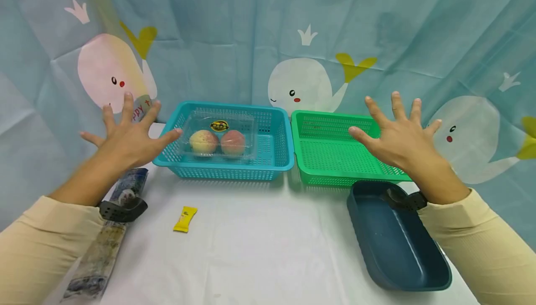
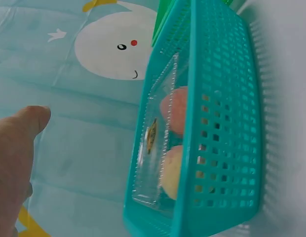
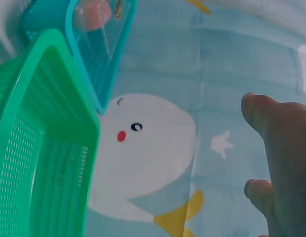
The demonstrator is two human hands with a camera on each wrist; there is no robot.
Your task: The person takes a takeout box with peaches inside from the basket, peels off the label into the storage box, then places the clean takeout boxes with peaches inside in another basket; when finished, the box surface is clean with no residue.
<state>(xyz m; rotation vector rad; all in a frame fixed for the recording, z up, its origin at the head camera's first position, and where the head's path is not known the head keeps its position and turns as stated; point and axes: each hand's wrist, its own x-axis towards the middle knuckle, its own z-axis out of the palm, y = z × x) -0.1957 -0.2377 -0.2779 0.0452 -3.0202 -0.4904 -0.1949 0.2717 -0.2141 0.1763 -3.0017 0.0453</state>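
My left hand point(image 1: 127, 144) is held up with fingers spread, near the left end of the blue basket point(image 1: 226, 173), and holds nothing. Inside that basket lies a clear plastic box point(image 1: 249, 128) with two peaches point(image 1: 204, 142) and a dark oval label on its lid. My right hand point(image 1: 402, 137), fingers also spread, is raised in front of the green basket point(image 1: 331, 156), which it partly hides. It holds nothing either. Each wrist view shows only part of its hand, the left thumb point(image 2: 32, 121) and right fingers point(image 3: 261, 111), apart from the baskets.
A small yellow wrapped packet point(image 1: 185, 219) lies on the white tablecloth point(image 1: 268, 249). Along the left, partly under my forearm, is a long printed pouch point(image 1: 98, 254). A dark blue tub point(image 1: 393, 240) stands at right, below my right wrist. Behind hangs a whale-print curtain point(image 1: 217, 39).
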